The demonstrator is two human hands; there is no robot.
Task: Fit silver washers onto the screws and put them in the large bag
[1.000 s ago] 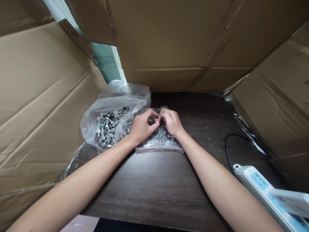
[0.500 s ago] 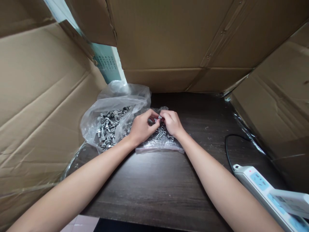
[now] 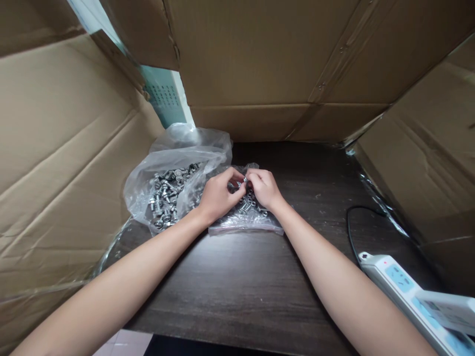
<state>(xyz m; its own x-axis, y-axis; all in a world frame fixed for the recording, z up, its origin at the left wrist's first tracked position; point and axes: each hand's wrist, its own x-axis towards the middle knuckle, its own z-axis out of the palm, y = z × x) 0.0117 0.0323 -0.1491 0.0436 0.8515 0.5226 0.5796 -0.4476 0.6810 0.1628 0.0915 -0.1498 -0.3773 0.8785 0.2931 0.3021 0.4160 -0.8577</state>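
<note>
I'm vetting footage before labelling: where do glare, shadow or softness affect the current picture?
Head view: pale sheen on the dark table before the flat bag, glints on that bag's plastic; same view: metal piece between left hand and right hand too small and soft to identify; same view: right cardboard wall shadowed toward its bottom.

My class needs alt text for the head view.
A left hand and right hand pinch a metal fastener above small bolts and a clear zip bag. At left, an open plastic bag holds larger bolts; a white power strip lies at lower right.
</note>
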